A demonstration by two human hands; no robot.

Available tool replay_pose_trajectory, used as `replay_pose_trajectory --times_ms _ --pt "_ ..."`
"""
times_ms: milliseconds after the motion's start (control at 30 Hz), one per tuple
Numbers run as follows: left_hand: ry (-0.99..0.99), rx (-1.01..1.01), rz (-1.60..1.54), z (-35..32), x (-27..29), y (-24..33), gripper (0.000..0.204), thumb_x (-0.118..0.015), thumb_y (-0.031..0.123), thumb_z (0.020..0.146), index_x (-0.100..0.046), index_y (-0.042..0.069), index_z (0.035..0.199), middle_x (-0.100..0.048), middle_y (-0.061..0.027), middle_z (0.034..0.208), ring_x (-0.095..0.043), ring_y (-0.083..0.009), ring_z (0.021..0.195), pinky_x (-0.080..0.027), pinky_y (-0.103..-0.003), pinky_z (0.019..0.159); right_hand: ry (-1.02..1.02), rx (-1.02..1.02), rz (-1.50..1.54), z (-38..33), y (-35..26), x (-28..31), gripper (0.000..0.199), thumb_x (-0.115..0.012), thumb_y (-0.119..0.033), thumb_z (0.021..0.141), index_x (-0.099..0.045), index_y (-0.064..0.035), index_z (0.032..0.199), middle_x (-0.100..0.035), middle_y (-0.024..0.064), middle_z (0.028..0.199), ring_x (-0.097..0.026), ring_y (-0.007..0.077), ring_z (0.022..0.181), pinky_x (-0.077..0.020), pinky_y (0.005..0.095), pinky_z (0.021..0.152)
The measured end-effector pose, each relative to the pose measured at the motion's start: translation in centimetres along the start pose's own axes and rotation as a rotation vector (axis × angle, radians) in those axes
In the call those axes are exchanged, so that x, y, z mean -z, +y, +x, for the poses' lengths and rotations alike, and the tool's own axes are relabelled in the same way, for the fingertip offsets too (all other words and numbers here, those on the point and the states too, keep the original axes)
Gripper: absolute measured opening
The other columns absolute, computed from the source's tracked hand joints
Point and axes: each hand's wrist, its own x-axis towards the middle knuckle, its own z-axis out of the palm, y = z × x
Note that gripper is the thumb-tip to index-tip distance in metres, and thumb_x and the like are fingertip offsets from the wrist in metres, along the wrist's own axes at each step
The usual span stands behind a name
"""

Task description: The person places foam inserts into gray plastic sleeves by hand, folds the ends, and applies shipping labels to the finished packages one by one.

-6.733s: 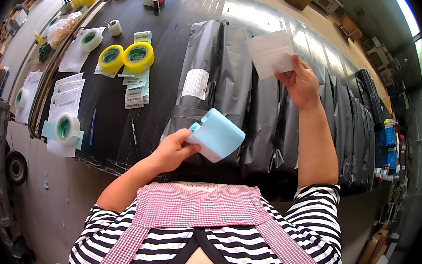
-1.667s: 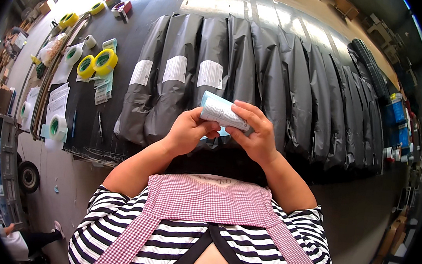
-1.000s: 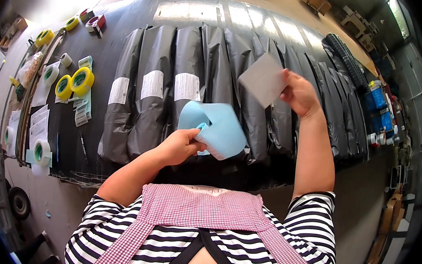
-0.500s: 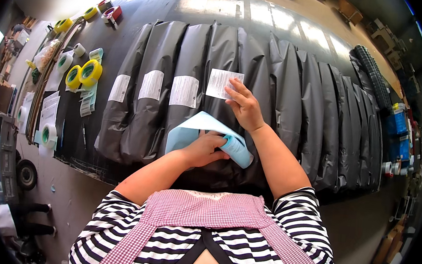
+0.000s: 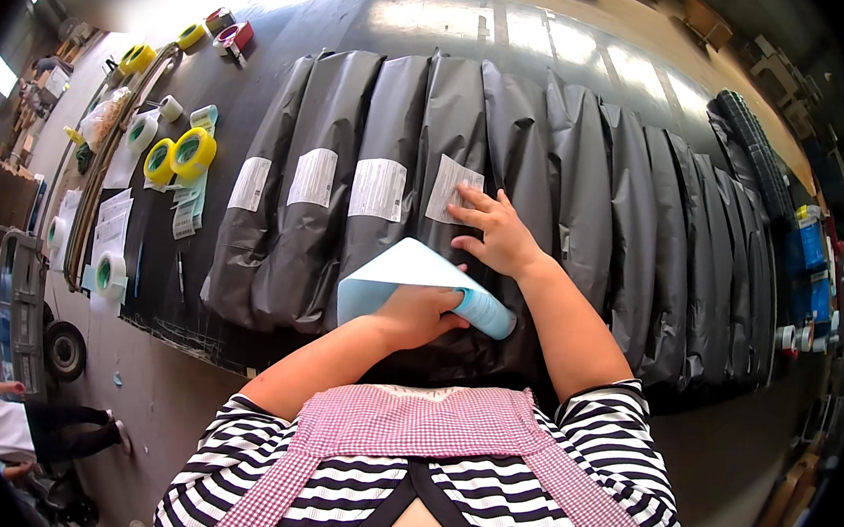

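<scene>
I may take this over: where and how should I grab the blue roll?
Probably best pinch the blue roll around its wound end, coming from the right: that end juts past the left grip, while the unwound strip curves loosely and may flex.

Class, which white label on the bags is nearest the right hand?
The rightmost label, on the fourth bag from the left: the right hand overlaps it; the others lie uncovered.

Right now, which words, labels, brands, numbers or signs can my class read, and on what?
No text is readable.
Three white labels on grey plastic bags: print too small.
White label partly under the right hand: too small.
Printed white sheets at left: too small.
Label strips by the yellow tape rolls: too small.
Pink checked apron: lettering blurred.
</scene>
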Motion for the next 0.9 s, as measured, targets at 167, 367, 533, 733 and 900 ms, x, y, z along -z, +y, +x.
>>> replay_pose_trajectory --times_ms 167,367,533,733,900 --pt "-0.186 0.099 0.142 0.3 0.3 0.5 0.024 -0.075 0.025 0.088 -0.063 0.004 0.090 -0.068 -0.0189 0.096 -0.065 -0.0401 0.093 -0.051 -0.046 0.080 0.126 -0.168 0.151 2.1 -1.9 0.3 0.032 -0.064 -0.015 0.094 -0.069 -0.0095 0.125 -0.066 0.0126 0.132 -0.058 0.0310 0.127 -0.0350 0.0417 0.117" --pt "-0.006 -0.250 0.119 0.8 -0.5 -0.8 0.023 -0.078 0.023 0.083 -0.064 0.006 0.091 -0.068 -0.0130 0.107 -0.063 -0.0360 0.105 -0.048 -0.047 0.091 0.078 -0.139 -0.083 4.3 1.8 -5.9 0.056 -0.061 -0.019 0.096 -0.048 -0.0023 0.148 -0.031 0.0208 0.162 -0.020 0.0418 0.152 -0.0204 0.0479 0.124" --pt "-0.061 -0.204 0.084 0.2 -0.5 -2.1 0.022 -0.076 0.014 0.080 -0.063 0.007 0.096 -0.066 -0.0121 0.112 -0.057 -0.0327 0.119 -0.026 -0.059 0.115 -0.191 -0.291 -0.209 5.5 -1.4 -5.0 0.066 -0.067 -0.035 0.090 -0.049 -0.0146 0.150 -0.011 0.0129 0.169 0.001 0.0389 0.156 -0.0181 0.0591 0.122" --pt "-0.063 -0.250 0.132 0.5 -1.3 -3.2 0.025 -0.075 0.015 0.080 -0.064 0.005 0.100 -0.066 -0.0134 0.111 -0.058 -0.0322 0.118 -0.019 -0.059 0.120 -0.358 -0.450 -0.148 6.1 -3.1 -3.0 0.060 -0.073 -0.028 0.084 -0.059 -0.0275 0.143 -0.007 0.0111 0.171 0.006 0.0408 0.156 -0.0245 0.0641 0.119" --pt "0.011 0.090 -0.412 -1.7 3.3 1.0 0.028 -0.076 0.018 0.087 -0.066 -0.004 0.102 -0.051 -0.0154 0.146 -0.050 -0.0319 0.133 -0.038 -0.038 0.110 0.013 -0.310 0.841 0.9 -1.8 4.0 0.054 -0.064 -0.007 0.094 -0.055 -0.0120 0.146 -0.028 0.0151 0.165 -0.026 0.0243 0.153 -0.0234 0.0368 0.122"
